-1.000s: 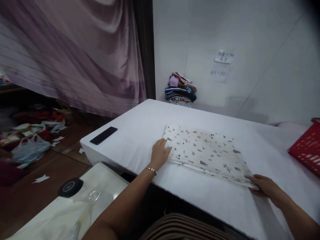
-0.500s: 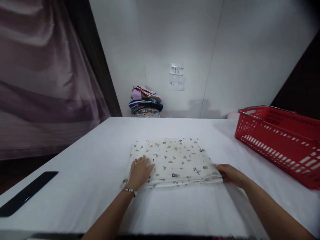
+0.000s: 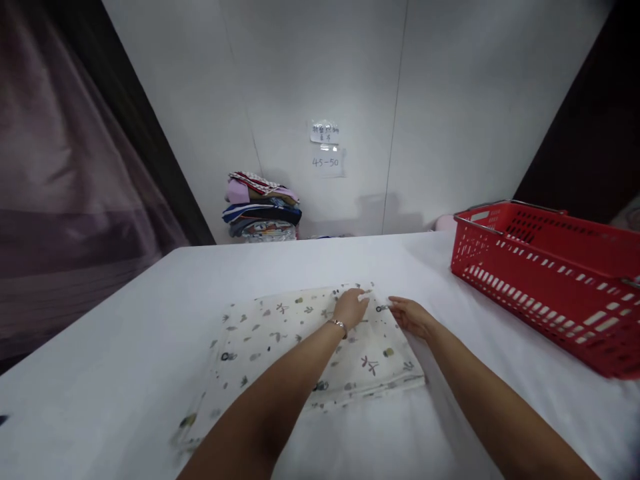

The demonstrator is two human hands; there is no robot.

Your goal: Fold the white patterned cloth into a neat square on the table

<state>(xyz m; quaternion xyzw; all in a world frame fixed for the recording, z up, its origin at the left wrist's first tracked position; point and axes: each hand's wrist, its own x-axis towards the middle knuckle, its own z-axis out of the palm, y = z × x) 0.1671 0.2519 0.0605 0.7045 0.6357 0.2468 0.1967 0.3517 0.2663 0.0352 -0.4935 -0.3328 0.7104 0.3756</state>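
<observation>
A folded cream cloth printed with small grey leaves and plants lies flat on the white-covered table. My left hand, with a bracelet on its wrist, rests on the cloth near its far right corner, thumb and forefinger apart. Beside it, my right hand is at the cloth's right edge, fingers stretched toward the fabric and touching its side. My left forearm covers part of the cloth's near middle. The near edge shows stacked layers, and the left side spreads out toward me.
On the right of the table stands a red perforated basket with metal handles. A pile of folded fabrics is beyond the far edge, against the wall. Paper notes are stuck there. A pinkish curtain hangs at left.
My left hand has moved from the cloth's left side to its far right part. My right hand has slid from the near right corner up the right edge. The cloth's left side now extends farther out.
</observation>
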